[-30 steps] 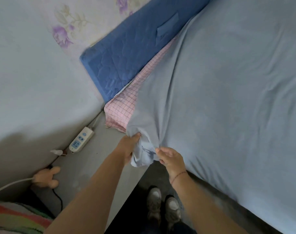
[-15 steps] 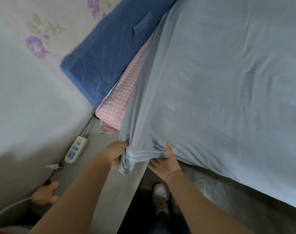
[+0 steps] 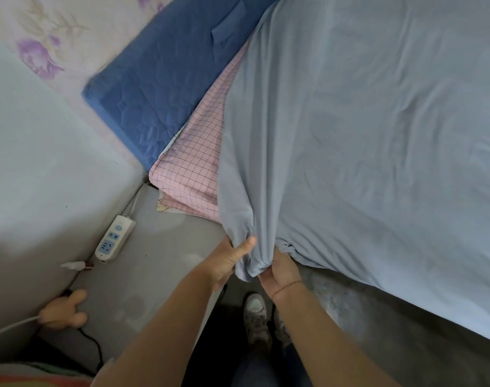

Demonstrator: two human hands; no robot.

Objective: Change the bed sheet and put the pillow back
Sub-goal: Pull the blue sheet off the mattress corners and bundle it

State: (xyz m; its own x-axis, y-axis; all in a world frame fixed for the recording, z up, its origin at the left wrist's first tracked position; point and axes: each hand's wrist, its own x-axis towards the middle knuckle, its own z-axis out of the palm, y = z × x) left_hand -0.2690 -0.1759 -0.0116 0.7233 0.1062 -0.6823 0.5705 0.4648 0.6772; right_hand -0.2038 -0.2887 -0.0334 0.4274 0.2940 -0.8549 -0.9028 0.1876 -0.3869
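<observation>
A light blue bed sheet (image 3: 364, 135) covers most of the mattress and bunches into a gathered corner at the bed's near left corner. My left hand (image 3: 227, 258) grips that bunched corner from the left, thumb on top. My right hand (image 3: 280, 270) grips the same bunch from the right and below. A pink checked sheet (image 3: 193, 169) shows under the blue one along the left edge. Beyond it lies a dark blue quilted pad (image 3: 154, 93) against the wall. No pillow is in view.
A grey bedside surface (image 3: 154, 263) sits left of the bed with a white power strip (image 3: 114, 238), cables and a small plush toy (image 3: 62, 311). The wall (image 3: 42, 163) is close on the left. My shoes (image 3: 257, 317) stand on dark floor by the bed.
My right hand went from flat under the sheet edge to gripping the bunched corner. Both hands now hold the corner closer together, and the fabric is gathered tighter.
</observation>
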